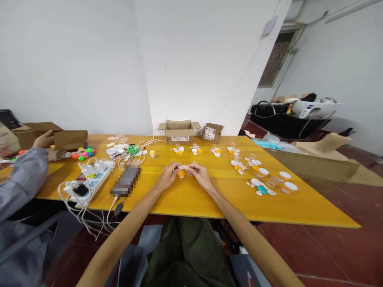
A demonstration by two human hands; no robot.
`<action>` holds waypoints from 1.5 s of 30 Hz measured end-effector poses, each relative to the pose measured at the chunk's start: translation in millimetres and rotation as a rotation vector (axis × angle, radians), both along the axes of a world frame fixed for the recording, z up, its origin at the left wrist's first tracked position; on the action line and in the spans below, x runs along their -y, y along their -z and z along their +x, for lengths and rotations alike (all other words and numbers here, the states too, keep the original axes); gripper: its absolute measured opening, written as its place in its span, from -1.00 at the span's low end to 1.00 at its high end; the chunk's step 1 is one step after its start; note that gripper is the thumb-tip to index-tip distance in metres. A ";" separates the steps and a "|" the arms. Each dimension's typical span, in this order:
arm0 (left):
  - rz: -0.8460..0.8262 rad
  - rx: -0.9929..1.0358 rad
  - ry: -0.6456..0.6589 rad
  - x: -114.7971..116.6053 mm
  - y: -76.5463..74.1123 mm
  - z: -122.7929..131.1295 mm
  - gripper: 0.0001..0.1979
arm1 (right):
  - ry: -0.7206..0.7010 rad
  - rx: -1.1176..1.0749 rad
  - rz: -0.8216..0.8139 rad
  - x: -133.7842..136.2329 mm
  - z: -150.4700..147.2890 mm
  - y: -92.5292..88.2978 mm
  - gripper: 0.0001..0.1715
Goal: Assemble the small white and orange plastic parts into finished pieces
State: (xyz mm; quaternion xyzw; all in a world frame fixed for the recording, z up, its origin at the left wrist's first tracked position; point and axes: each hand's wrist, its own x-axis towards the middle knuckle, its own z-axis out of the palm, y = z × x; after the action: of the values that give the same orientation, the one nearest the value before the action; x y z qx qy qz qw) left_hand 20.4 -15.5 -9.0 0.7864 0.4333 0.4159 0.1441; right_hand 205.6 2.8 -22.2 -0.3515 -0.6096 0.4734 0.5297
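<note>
Between my two hands is a small white perforated plastic piece point(182, 167), held at its ends just above the table. My left hand point(168, 175) pinches its left end, and my right hand point(200, 174) has its fingers closed on the right end. Right below it, an orange ring-shaped part point(181, 174) rests on the wooden table point(191, 199). A clear piece point(194, 162) shows partly behind my right fingers. Small sets of white, orange and clear plastic parts point(237, 164) lie along the back and right, with one teal ring point(262, 189) among them.
White-lidded jars point(289, 187) stand at the right. Two cardboard boxes point(179, 131) sit against the wall. To the left are a phone point(126, 180), a power strip point(95, 181) with tangled cables, and colourful balls point(83, 153). A co-worker's sleeved arm point(24, 179) reaches into a box at far left.
</note>
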 end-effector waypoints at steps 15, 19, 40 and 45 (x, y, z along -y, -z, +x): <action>0.071 -0.010 0.079 3.0 -1.5 2.3 -0.77 | -0.151 -0.076 -0.106 7.5 -2.7 -7.2 -0.60; 0.151 -0.005 0.095 1.8 1.2 1.1 -0.77 | -0.147 -0.059 -0.098 5.3 -1.7 -5.5 -0.57; 0.220 -0.014 0.115 3.1 0.5 0.6 -0.77 | -0.047 0.068 0.138 9.6 -8.5 -5.2 -0.66; 0.206 -0.047 0.140 3.5 -2.4 0.5 -0.77 | -0.006 0.096 0.168 7.3 -9.6 -1.5 -0.67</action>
State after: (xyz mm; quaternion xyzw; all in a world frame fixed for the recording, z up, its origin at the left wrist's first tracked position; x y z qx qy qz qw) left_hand 20.8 -19.0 -6.6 0.8351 0.3355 0.4284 0.0810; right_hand 196.1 -4.5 -20.7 -0.3262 -0.6730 0.4048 0.5262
